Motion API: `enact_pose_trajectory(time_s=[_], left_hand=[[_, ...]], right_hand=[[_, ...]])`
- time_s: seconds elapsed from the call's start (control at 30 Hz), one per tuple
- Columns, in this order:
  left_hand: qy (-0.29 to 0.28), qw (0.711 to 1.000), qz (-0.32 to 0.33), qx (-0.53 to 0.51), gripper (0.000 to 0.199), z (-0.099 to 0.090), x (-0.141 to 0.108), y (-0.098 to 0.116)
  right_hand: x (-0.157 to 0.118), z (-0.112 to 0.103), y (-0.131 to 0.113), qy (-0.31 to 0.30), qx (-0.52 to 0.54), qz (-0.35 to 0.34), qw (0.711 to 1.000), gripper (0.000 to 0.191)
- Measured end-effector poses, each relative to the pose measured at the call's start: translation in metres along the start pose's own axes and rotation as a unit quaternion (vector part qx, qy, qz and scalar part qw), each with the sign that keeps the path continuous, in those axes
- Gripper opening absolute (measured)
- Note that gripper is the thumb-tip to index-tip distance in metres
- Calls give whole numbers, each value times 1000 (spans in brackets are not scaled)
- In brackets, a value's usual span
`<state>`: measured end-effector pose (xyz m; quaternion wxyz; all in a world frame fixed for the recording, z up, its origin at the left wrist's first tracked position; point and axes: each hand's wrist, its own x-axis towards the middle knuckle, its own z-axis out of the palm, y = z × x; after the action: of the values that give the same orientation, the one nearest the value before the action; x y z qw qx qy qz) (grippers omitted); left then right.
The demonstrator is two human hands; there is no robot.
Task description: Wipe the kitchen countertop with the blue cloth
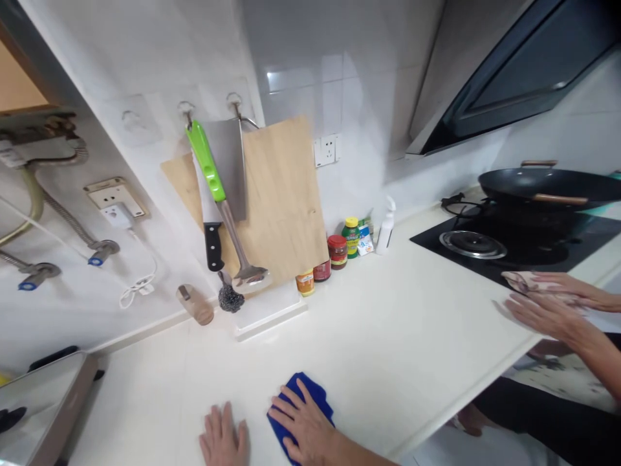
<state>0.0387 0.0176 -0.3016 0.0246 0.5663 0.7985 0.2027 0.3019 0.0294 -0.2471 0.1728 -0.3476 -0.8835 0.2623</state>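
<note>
My left hand [223, 437] lies flat on the white countertop [383, 330], fingers spread, with nothing in it. Beside it to the right, my right hand [308, 424] is pressed flat on a blue cloth [316, 392]. Its fingers are stretched out over the cloth, whose far and right edges show past them; the palm hides the rest. Ahead of both hands, a low white ledge [272, 318] stands against the wall below a hanging wooden cutting board [286, 200].
At right another person's hands [557, 314] rest on a patterned cloth [521, 279] beside the black cooktop [470, 246], which bears a wok [548, 188]. Along the wall are several jars [337, 251], a spray bottle [385, 226], a cup [195, 304], a hanging cleaver and a ladle [233, 233].
</note>
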Motion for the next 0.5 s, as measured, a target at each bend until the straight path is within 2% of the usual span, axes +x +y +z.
enact_pose_trajectory(time_s=[0.13,0.23,0.33,0.5], left_hand=[[-42,999,16,-8,63,1,22,39],[-66,998,-11,6,63,7,29,59],[-51,998,-30,34,65,16,27,69],[0,999,-10,44,67,24,21,71]], right_hand=[[-38,-14,38,60,-58,59,995,72],[-78,-24,72,101,-120,115,981,72],[-120,-34,107,148,-193,175,954,71],[-178,-57,164,234,-300,257,888,65]])
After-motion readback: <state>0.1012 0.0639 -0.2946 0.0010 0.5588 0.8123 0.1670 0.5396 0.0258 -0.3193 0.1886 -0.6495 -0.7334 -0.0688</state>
